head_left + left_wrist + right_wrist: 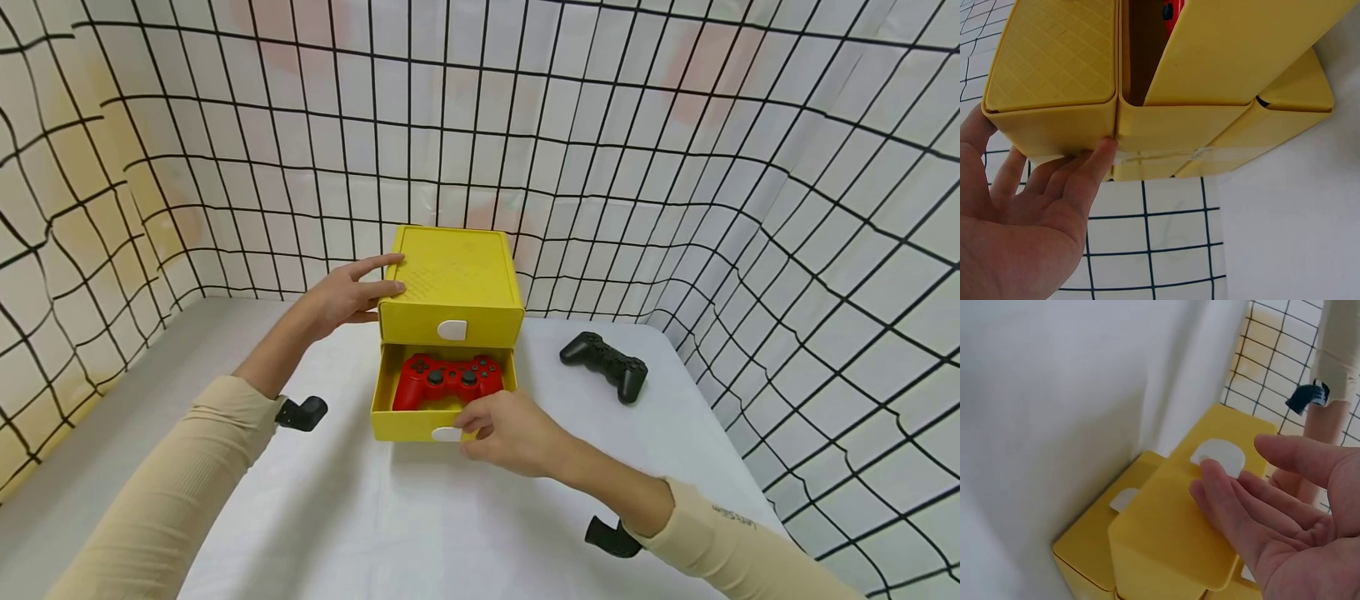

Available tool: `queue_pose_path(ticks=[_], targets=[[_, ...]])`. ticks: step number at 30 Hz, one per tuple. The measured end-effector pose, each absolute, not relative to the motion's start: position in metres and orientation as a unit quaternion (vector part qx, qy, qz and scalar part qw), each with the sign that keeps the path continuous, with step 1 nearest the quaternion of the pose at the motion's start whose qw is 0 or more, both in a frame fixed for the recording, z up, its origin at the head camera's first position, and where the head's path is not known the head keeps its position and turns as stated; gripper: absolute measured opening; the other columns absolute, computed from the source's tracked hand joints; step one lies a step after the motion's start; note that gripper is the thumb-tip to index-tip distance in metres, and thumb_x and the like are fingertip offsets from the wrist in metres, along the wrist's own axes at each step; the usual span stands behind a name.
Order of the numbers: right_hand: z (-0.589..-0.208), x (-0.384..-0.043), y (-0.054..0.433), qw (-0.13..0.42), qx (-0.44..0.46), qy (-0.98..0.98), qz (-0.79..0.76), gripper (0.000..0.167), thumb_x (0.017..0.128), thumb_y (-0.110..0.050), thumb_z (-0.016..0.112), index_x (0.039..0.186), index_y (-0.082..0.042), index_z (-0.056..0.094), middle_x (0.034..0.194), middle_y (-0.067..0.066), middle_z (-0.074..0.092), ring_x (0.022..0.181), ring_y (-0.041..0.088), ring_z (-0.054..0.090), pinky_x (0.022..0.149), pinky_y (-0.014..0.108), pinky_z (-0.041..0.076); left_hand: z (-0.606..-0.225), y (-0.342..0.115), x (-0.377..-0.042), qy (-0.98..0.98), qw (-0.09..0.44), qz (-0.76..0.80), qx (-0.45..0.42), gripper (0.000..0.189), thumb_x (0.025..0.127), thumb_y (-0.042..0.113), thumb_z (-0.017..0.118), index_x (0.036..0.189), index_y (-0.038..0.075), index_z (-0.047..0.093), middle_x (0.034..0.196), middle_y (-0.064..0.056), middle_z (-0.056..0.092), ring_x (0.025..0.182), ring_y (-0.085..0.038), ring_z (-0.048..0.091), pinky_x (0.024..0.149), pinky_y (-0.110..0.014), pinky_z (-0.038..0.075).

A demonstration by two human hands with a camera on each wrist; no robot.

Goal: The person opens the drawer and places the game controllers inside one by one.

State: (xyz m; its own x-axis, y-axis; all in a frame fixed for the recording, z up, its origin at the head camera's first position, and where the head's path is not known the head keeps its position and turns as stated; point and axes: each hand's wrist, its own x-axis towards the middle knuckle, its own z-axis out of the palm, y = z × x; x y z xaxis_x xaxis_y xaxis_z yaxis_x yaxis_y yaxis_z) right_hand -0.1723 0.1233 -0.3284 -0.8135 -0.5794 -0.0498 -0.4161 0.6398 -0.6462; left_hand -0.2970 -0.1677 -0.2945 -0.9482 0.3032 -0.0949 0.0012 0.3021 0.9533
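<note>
A yellow drawer cabinet (457, 262) stands on the white table with one drawer (408, 427) pulled out below its top drawer. Inside that drawer lies a red game controller (480, 382). My left hand (339, 296) rests on the cabinet's upper left side, fingertips on the top edge and others along the side. At the front of the pulled-out drawer, my right hand (517, 432) touches the white tab handle (1225, 455) with its fingertips. In the right wrist view, the thumb stands away from the handle and the fingers are loosely extended.
A black game controller (604, 363) lies on the white table (450, 533) to the right of the cabinet. Black wire mesh (465, 108) surrounds the table at the back and sides. The lowest drawer (1091, 540) is closed, beneath the pulled-out one.
</note>
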Motion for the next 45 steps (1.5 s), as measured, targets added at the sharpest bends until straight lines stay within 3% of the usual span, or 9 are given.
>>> queue_pose_path(ticks=[13, 45], targets=[[-0.334, -0.174, 0.122, 0.102, -0.271, 0.89, -0.353, 0.012, 0.089, -0.008, 0.073, 0.1, -0.006, 0.079, 0.09, 0.001, 0.077, 0.08, 0.01, 0.07, 0.068, 0.022, 0.058, -0.295, -0.167, -0.297, 0.796, 0.131, 0.583, 0.095, 0.068, 0.099, 0.038, 0.067, 0.158, 0.033, 0.035, 0.16, -0.012, 0.04, 0.146, -0.032, 0.043, 0.115, -0.052, 0.042], [-0.341, -0.214, 0.113, 0.022, -0.243, 0.905, -0.349, 0.004, 0.086, -0.012, 0.079, 0.085, -0.009, 0.079, 0.078, -0.004, 0.075, 0.069, 0.007, 0.066, 0.063, 0.025, 0.057, -0.293, -0.167, -0.296, 0.794, 0.132, 0.586, 0.095, 0.068, 0.099, 0.037, 0.067, 0.159, 0.033, 0.034, 0.16, -0.011, 0.04, 0.146, -0.03, 0.044, 0.116, -0.051, 0.041]])
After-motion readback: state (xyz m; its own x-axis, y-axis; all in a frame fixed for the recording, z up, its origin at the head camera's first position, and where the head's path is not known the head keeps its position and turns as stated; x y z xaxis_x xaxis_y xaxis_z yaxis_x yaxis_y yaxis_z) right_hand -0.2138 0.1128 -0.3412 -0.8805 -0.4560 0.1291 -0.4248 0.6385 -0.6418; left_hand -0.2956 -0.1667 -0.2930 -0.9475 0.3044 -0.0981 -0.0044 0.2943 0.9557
